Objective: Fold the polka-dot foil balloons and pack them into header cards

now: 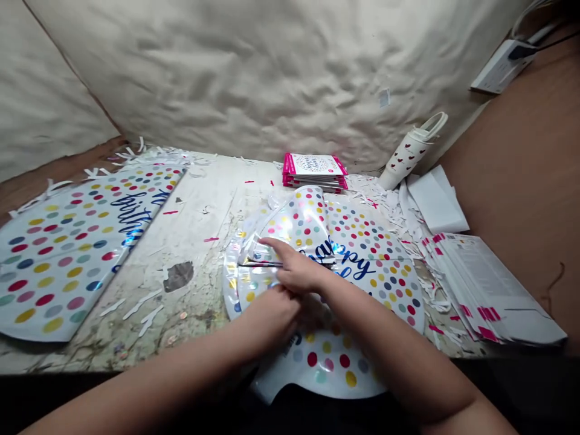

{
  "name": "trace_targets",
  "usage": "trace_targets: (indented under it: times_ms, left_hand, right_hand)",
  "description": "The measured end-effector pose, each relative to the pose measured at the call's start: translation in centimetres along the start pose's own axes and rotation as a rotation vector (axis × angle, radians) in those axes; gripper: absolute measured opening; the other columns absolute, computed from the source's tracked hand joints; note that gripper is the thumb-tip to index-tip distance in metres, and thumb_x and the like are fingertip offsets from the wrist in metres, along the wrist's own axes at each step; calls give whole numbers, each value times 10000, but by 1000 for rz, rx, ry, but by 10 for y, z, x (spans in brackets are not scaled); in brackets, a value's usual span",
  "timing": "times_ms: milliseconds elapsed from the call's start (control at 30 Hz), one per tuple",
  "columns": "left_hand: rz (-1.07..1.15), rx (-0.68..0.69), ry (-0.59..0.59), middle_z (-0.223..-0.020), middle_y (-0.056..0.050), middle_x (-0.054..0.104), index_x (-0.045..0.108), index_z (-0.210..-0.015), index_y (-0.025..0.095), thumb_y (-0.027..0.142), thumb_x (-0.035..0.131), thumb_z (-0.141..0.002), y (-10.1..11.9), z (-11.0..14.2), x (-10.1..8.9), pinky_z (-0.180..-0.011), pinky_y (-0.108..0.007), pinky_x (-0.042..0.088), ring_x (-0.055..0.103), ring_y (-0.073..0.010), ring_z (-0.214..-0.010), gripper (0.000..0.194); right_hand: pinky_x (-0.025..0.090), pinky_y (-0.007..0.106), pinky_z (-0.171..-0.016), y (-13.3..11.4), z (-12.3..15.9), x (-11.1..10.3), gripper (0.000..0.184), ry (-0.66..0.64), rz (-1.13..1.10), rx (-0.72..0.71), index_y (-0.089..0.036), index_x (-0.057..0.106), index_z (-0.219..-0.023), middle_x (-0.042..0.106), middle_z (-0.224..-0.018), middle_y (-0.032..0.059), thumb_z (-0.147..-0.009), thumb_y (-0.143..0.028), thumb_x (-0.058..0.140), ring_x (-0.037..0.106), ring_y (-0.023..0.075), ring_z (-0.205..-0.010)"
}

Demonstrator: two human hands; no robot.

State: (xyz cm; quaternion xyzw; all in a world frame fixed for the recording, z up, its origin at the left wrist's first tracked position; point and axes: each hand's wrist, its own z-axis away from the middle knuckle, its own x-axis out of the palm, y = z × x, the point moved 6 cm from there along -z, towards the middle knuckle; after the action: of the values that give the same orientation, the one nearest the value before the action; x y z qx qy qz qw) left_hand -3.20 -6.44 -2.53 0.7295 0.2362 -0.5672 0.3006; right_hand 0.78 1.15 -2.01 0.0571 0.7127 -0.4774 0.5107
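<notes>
The left hand [272, 317] curls closed on a polka-dot foil balloon [362, 254], while the right hand [292, 269] presses it flat, index finger extended along a thin dark strip [260, 264].

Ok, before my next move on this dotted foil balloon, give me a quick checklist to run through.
1. Left hand on the dotted foil balloon: ok, resting on the foil.
2. Right hand on the thin dark strip: cannot tell whether it is held.
3. Balloon lying flat: not ok, its upper part is folded over.
4. Second foil balloon: ok, lying apart to the left.
5. Pink-edged packet stack: ok, squared up behind the balloon, not touching the hands.
</notes>
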Motion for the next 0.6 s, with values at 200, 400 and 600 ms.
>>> trace_targets:
  times_ms: [200,400,600]
  left_hand:
    - [-354,-38,-66,-967,-168,639,615,-989,81,92,415,-817,-81,17,-39,-787,-423,462,584,-281,-909,264]
    - [-516,-7,26,-693,-85,597,592,-667,148,147,396,-868,-78,8,-59,-631,-363,438,554,-220,-671,281]
    - [-248,-18,-36,-1235,-178,540,563,-1180,116,528,458,-835,-60,24,-21,-903,-416,407,485,-320,-1133,548]
  right_hand:
    - [423,296,-934,3,5,3,420,63,73,-30,-165,538,-1133,571,-1200,73,-718,-104,517,527,181,-1097]
    - [469,403,-808,-2,-9,15,168,304,268,52,-135,595,-886,628,-993,135,-786,-258,537,555,273,-951]
    - [484,255,-630,15,6,-30,153,597,359,25,-196,634,-838,674,-759,20,-794,-124,507,606,160,-685]
